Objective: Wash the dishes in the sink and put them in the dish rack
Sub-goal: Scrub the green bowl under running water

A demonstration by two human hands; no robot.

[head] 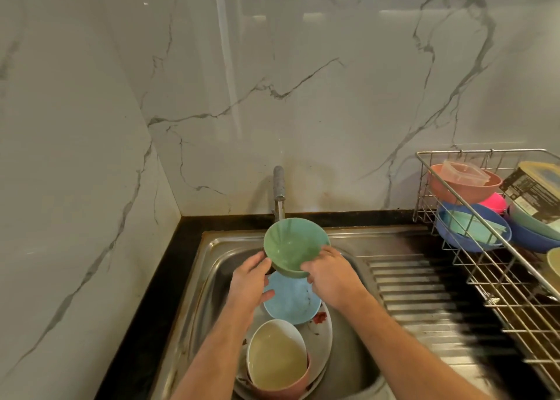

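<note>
Both hands hold a green bowl (292, 248) up over the far end of the sink (212, 266), tilted so its mouth faces the camera, just below the tap (279, 187). The left hand (248, 281) has its fingers curled against the bowl's left underside; the right hand (328, 271) grips the near right rim, fingers wrapped on it.

Directly beneath the bowl lies a light blue bowl (291, 301), resting on a large white plate (321, 336) with red smears. Nearer the sink's front edge a cream-lined bowl (275, 355) sits nested in a pink bowl (285, 389), crowding the basin under both forearms.

To the right, the ribbed steel drainboard (424, 293) is bare and leads to the wire dish rack (500, 263) at the table's right edge. The rack's far end already holds a pink-tan bowl (466, 190) with a clear lidded box (460, 172) in it, blue bowls (466, 230), and a printed container (533, 184); its near grid stands open. The black table (163, 278) borders the sink on the left, against the marble wall (91, 127).
</note>
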